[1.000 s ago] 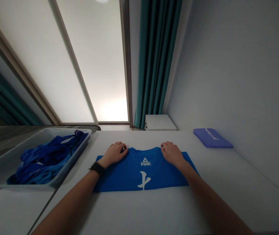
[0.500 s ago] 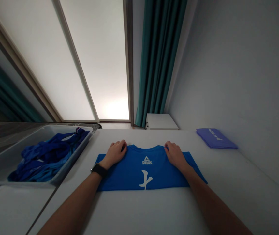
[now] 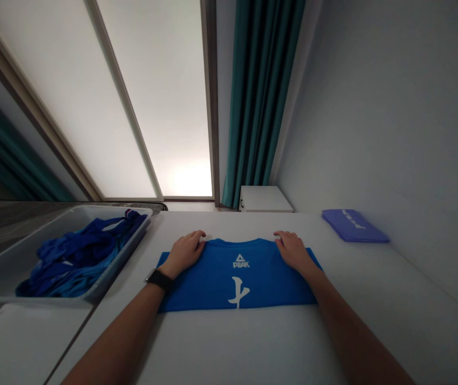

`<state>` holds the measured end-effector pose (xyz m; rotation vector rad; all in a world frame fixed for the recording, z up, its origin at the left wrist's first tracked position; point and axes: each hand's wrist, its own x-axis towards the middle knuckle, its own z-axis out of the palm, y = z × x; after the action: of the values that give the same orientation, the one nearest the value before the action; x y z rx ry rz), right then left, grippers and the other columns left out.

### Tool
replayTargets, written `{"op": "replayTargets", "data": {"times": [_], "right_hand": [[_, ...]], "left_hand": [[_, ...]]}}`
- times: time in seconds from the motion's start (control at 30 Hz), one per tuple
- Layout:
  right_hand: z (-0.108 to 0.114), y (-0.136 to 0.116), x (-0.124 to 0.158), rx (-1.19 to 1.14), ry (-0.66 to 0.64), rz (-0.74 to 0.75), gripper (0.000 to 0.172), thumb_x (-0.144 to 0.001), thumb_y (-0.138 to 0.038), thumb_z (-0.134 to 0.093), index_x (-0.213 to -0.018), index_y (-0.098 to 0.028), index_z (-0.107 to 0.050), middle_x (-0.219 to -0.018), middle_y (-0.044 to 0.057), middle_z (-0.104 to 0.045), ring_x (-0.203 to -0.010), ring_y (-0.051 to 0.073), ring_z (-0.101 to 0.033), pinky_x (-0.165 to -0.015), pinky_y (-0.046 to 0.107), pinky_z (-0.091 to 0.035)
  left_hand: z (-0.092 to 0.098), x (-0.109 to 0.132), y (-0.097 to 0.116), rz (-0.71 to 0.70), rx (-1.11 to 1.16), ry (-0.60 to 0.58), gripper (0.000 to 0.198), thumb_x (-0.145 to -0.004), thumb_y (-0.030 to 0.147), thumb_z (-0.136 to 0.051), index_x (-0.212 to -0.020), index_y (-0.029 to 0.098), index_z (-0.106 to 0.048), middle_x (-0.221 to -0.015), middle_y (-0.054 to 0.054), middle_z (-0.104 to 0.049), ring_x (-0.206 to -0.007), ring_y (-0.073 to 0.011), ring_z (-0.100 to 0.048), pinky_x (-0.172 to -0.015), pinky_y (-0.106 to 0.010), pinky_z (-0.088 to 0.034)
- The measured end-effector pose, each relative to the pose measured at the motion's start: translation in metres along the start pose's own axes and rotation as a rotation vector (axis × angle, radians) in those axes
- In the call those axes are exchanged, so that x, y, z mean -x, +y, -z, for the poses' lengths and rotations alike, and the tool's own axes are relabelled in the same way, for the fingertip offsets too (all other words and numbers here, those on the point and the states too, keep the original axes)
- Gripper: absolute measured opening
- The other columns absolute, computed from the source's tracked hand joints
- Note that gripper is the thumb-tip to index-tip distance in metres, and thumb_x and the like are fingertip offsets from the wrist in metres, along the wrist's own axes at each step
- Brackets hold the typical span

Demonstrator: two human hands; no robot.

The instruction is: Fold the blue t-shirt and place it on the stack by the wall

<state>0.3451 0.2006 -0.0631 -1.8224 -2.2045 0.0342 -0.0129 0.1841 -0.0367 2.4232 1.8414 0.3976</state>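
Observation:
A blue T-shirt (image 3: 216, 278) lies flat before me, doubled over, its collar at the far side and a straight fold along the near side. White "PEAK" lettering and part of a white character show on it. My left hand (image 3: 186, 250), with a black watch on the wrist, rests at the shirt's far left shoulder, fingers apart from the cloth edge and open. At the far right shoulder lies my right hand (image 3: 293, 250), its fingers loosely spread and open. Both forearms cover parts of the sleeves.
A pale plastic bin (image 3: 88, 294) on the left holds a heap of crumpled blue clothes (image 3: 80, 251). Against the wall at the right lies a folded purple-blue garment (image 3: 353, 225) on the white table (image 3: 229, 347). A white cabinet (image 3: 267, 199) stands beyond the table's far edge.
Both hands have let go of the shirt's shoulders, their fingers loosening. The right hand has shifted slightly right and the left slightly left. The shirt lies almost as before.

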Motion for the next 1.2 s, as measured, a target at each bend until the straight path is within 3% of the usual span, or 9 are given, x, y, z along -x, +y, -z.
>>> {"op": "replayTargets", "data": {"times": [0.17,0.4,0.63,0.77,0.83,0.93,1.07,1.2], "right_hand": [[-0.009,0.012,0.006,0.044,-0.034,0.051,0.046,-0.097,-0.033,-0.032,-0.135,-0.017,-0.053,-0.138,0.014,-0.053,-0.129,0.027,-0.046,-0.108,0.041,-0.034],[-0.012,-0.002,0.016,0.104,-0.111,-0.02,0.054,-0.1,-0.037,-0.021,-0.147,-0.019,-0.04,-0.155,0.011,-0.036,-0.144,0.025,-0.029,-0.117,0.049,-0.021],[-0.014,0.0,0.019,0.09,-0.1,-0.034,0.054,-0.099,-0.037,-0.022,-0.146,-0.018,-0.042,-0.154,0.011,-0.038,-0.143,0.024,-0.03,-0.117,0.051,-0.021],[-0.007,0.005,0.015,0.032,-0.021,-0.01,0.054,-0.098,-0.033,-0.022,-0.146,-0.016,-0.042,-0.152,0.012,-0.041,-0.141,0.023,-0.035,-0.117,0.049,-0.023],[0.001,-0.004,0.016,0.036,0.038,0.047,0.055,-0.098,-0.031,-0.022,-0.146,-0.013,-0.04,-0.152,0.013,-0.04,-0.142,0.023,-0.032,-0.118,0.048,-0.021],[0.008,-0.036,0.025,0.047,0.054,0.165,0.056,-0.099,-0.032,-0.022,-0.147,-0.01,-0.039,-0.154,0.013,-0.037,-0.145,0.023,-0.028,-0.12,0.045,-0.018],[0.005,-0.085,0.038,0.011,-0.066,0.333,0.056,-0.1,-0.034,-0.022,-0.15,-0.011,-0.035,-0.156,0.01,-0.032,-0.145,0.02,-0.025,-0.12,0.041,-0.018],[0.001,-0.101,0.041,-0.024,-0.182,0.328,0.058,-0.101,-0.039,-0.022,-0.151,-0.012,-0.032,-0.158,0.009,-0.029,-0.147,0.02,-0.022,-0.12,0.042,-0.015]], "left_hand": [[0.001,0.005,-0.01,0.03,-0.014,-0.035,0.027,-0.097,0.033,-0.038,-0.109,0.021,-0.059,-0.097,-0.008,-0.07,-0.089,-0.0242,-0.066,-0.081,-0.034,-0.047],[-0.001,0.002,-0.018,0.002,0.024,-0.028,0.027,-0.097,0.034,-0.037,-0.106,0.024,-0.06,-0.099,-0.005,-0.07,-0.09,-0.0221,-0.066,-0.078,-0.03,-0.047],[0.0,0.003,-0.023,0.033,0.014,-0.02,0.027,-0.096,0.032,-0.038,-0.105,0.023,-0.061,-0.101,-0.006,-0.071,-0.09,-0.0226,-0.066,-0.079,-0.032,-0.048],[0.008,0.006,-0.024,-0.01,-0.042,0.019,0.03,-0.096,0.026,-0.035,-0.108,0.019,-0.063,-0.106,-0.009,-0.069,-0.097,-0.0251,-0.065,-0.086,-0.038,-0.049],[0.012,0.01,-0.014,-0.068,-0.108,0.092,0.033,-0.096,0.023,-0.035,-0.114,0.018,-0.063,-0.112,-0.012,-0.067,-0.104,-0.0273,-0.062,-0.091,-0.043,-0.047],[0.01,0.018,0.016,-0.209,-0.119,0.17,0.039,-0.099,0.026,-0.034,-0.13,0.018,-0.055,-0.128,-0.012,-0.061,-0.118,-0.0264,-0.056,-0.099,-0.043,-0.044],[-0.009,0.029,0.061,-0.397,-0.073,0.058,0.052,-0.1,0.044,-0.035,-0.146,0.019,-0.04,-0.148,-0.01,-0.046,-0.136,-0.0242,-0.042,-0.112,-0.041,-0.035],[-0.023,0.031,0.072,-0.375,-0.056,-0.022,0.057,-0.101,0.05,-0.029,-0.148,0.019,-0.036,-0.151,-0.009,-0.043,-0.141,-0.0246,-0.036,-0.117,-0.046,-0.028]]}}
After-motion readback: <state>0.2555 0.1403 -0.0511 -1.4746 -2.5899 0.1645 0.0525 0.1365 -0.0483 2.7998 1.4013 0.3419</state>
